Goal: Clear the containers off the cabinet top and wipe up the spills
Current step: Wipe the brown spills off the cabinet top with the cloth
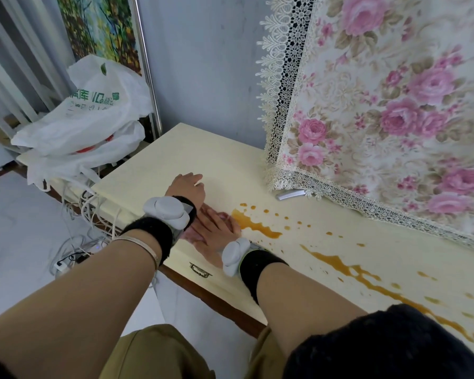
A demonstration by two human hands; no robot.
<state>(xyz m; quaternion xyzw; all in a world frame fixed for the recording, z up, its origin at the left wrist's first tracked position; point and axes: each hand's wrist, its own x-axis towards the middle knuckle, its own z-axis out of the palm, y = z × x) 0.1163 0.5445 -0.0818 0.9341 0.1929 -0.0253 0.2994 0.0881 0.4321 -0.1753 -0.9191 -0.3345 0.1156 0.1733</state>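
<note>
On the cream surface [208, 157], near its front edge, your right hand [216, 228] lies flat, fingers [222, 214] together and extended, pressing a pinkish, see-through thing [196, 233] you cannot quite make out; its fingertips touch the near end of the spill [257, 227]; your left hand [188, 187] rests just beyond, fingers loosely curled on the surface, holding nothing; whether it touches the pinkish thing you cannot tell; both wrists wear black bands with grey sensors [167, 212]. The orange-brown spill runs in pools and drops from your fingertips rightward along the surface, towards the front edge at lower right. Bare surface lies open to the left and back, up to the wall; on the right a floral lace-edged cloth [394, 105] hangs to the surface, a silver foot [289, 195] showing beneath its hem. Off the left end sit a white bag [93, 119] and loose cables [77, 242] on the floor; below the front edge, a drawer pull [200, 269].
</note>
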